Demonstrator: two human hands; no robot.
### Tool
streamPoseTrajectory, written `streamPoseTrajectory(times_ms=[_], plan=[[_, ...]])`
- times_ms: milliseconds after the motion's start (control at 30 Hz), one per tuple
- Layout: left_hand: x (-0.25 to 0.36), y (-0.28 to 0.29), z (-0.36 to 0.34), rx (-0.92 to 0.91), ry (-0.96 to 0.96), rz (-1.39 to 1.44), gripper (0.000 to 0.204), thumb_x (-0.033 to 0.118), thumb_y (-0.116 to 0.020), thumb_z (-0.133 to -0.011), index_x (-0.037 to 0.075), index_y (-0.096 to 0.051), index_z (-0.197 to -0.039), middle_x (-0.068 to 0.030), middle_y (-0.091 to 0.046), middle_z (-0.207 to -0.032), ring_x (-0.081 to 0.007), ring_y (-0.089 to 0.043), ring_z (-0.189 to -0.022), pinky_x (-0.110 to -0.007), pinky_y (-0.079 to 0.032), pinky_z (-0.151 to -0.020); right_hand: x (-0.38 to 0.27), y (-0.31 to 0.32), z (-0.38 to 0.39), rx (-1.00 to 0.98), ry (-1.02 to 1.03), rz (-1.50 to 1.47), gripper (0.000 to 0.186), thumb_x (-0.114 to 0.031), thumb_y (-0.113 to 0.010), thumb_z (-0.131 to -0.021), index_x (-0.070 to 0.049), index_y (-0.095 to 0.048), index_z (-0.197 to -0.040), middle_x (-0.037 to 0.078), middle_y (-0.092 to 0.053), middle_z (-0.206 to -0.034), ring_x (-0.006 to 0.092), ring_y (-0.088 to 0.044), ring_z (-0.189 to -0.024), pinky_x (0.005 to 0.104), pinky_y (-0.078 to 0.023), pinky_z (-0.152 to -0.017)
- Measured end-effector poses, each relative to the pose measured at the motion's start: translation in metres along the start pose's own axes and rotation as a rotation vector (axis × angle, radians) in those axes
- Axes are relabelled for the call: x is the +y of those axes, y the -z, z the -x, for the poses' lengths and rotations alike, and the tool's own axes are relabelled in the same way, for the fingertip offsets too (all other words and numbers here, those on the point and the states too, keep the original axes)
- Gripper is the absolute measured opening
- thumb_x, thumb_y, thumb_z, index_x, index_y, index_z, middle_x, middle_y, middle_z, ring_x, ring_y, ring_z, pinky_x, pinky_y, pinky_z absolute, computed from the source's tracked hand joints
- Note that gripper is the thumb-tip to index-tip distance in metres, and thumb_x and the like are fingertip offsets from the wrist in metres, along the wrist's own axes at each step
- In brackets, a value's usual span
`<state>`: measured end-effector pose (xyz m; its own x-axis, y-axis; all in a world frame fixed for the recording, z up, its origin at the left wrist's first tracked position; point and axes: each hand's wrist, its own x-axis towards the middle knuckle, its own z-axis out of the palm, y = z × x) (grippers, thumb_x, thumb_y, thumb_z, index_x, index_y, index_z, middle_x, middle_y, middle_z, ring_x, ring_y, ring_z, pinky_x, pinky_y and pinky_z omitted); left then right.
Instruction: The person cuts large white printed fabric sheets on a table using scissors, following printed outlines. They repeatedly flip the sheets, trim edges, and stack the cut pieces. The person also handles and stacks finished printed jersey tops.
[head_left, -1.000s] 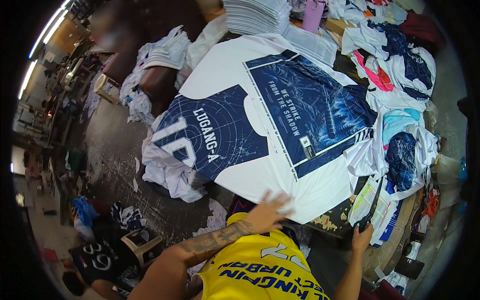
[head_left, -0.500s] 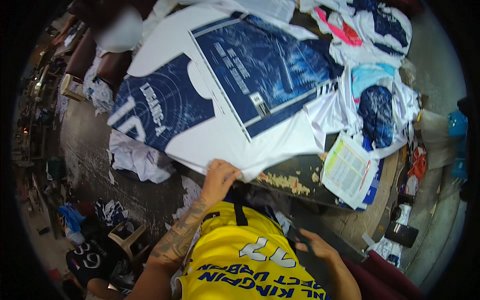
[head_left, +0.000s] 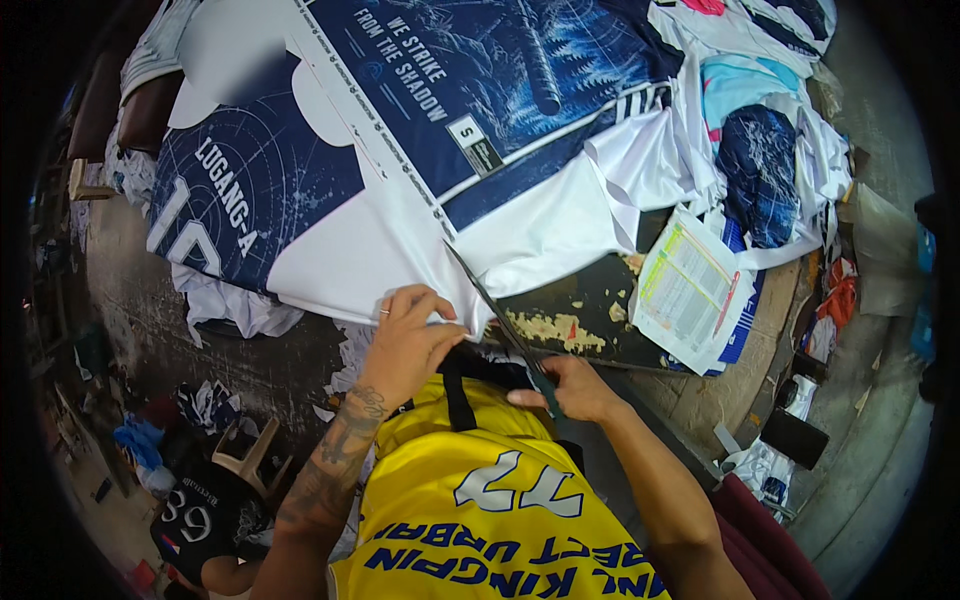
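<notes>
Printed jersey fabric (head_left: 345,245), white with navy panels, is spread over the table. My left hand (head_left: 405,335) pinches its near edge between thumb and fingers. Closed round the handles of dark scissors (head_left: 508,325) is my right hand (head_left: 580,390). The long blades point up and left across the fabric's near edge, with the tip near the corner of the large navy panel (head_left: 430,95). Whether the fabric lies between the blades I cannot tell. A smaller navy panel (head_left: 255,185) with white lettering lies to the left.
A printed paper sheet (head_left: 690,290) rests at the table's right side, near bunched navy fabric (head_left: 758,175) and other cloth. More white fabric (head_left: 235,305) hangs at the left. A person in a black shirt (head_left: 205,515) is at the lower left beside a beige plastic stool (head_left: 250,450).
My right hand has risen from beside my body, bringing the scissors up to the fabric's near edge. My left hand still holds that edge. The view has shifted closer to the fabric.
</notes>
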<state>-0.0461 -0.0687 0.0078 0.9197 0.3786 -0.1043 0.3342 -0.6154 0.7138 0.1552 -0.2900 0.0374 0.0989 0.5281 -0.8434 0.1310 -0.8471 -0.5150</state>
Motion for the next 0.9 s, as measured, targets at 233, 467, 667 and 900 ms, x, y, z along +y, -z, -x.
streamPoseTrajectory(times_ms=[233, 467, 667, 900], plan=[[-0.012, 0.011, -0.011, -0.114, -0.008, 0.146, 0.014, 0.017, -0.082, -0.088, 0.012, -0.081, -0.100, -0.0003, -0.065, -0.121, -0.0295, -0.050, -0.131, -0.048, -0.038, -0.113, -0.059, 0.012, -0.028, 0.007, -0.032, 0.037, 0.066, -0.066, -0.088, -0.082, -0.001, -0.073, -0.084, 0.005, -0.059, -0.067, 0.0170, -0.056, -0.065, 0.0364, -0.047, -0.063], [-0.031, 0.024, -0.021, -0.261, -0.048, 0.295, 0.020, 0.018, -0.079, -0.089, 0.006, -0.077, -0.106, -0.0022, -0.065, -0.126, -0.0299, -0.049, -0.134, -0.048, -0.038, -0.117, -0.111, 0.024, -0.064, 0.022, -0.014, 0.133, 0.088, -0.078, -0.087, -0.072, 0.006, -0.073, -0.093, 0.018, -0.070, -0.077, 0.0252, -0.067, -0.073, 0.0410, -0.053, -0.069], [-0.046, 0.033, -0.026, -0.305, -0.115, 0.407, 0.024, 0.021, -0.079, -0.091, 0.006, -0.078, -0.109, -0.0078, -0.068, -0.129, -0.0315, -0.052, -0.134, -0.046, -0.039, -0.119, -0.146, 0.028, -0.089, 0.036, 0.114, 0.022, 0.071, -0.067, -0.085, -0.083, 0.002, -0.069, -0.085, 0.009, -0.064, -0.074, 0.0169, -0.058, -0.073, 0.0349, -0.050, -0.069], [-0.070, 0.039, -0.039, -0.443, -0.189, 0.509, 0.027, 0.028, -0.077, -0.095, 0.007, -0.074, -0.112, -0.0090, -0.066, -0.126, -0.0305, -0.054, -0.133, -0.046, -0.043, -0.115, -0.204, 0.036, -0.130, -0.008, -0.008, 0.050, 0.076, -0.066, -0.086, -0.083, 0.007, -0.075, -0.101, 0.014, -0.072, -0.080, 0.0202, -0.069, -0.077, 0.0354, -0.055, -0.073]])
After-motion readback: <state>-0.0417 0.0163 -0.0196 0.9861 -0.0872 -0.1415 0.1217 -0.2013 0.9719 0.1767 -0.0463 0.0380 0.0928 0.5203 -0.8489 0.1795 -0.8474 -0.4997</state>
